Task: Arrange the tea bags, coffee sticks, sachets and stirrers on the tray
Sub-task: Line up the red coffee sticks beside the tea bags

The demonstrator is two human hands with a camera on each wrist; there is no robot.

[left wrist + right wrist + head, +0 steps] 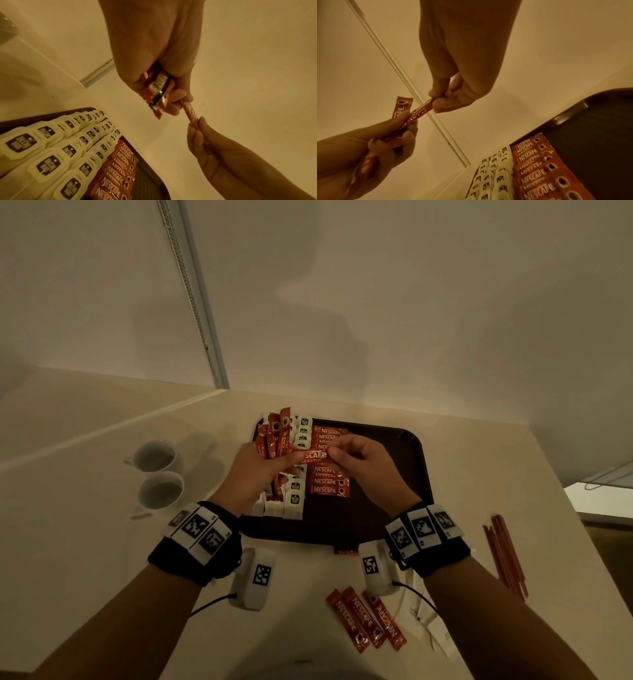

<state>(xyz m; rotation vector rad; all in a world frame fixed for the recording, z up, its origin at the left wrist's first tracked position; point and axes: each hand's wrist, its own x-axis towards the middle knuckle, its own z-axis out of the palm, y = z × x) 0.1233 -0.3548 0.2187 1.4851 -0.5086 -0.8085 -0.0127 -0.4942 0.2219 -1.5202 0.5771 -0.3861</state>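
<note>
A single red coffee stick (312, 456) is held level above the dark tray (394, 474), one end pinched in the grip of the right hand (359, 462), between thumb and fingertips, the other end at the fingertips of the left hand (260, 470). The left hand's grip is also closed around a bundle of coffee sticks (274, 436) that fans upward over the tray's far left corner. Seen from the left wrist, the bundle (158, 92) sits in the curled fingers while the lone stick (191, 115) runs out to the right hand (214, 155); the right wrist view shows the same stick (419, 112) bridging the two hands.

Directly beneath, a column of coffee sticks (330, 481) lies overlapping on the tray, labels facing up. Touching its left side are rows of white tea bags (294, 501), overlapping like tiles and filling the tray's left part. The tray's right part is bare.

On the pale counter (102, 542) in front of the tray, three loose coffee sticks (366, 618) lie side by side, with white paper sachets (421, 611) just beside them to the right. A cluster of red stirrers (505, 553) lies near the counter's right edge, well apart from the tray. Two white cups (157, 474) stand to the tray's left. Both wrists wear black bands carrying marker tags.
</note>
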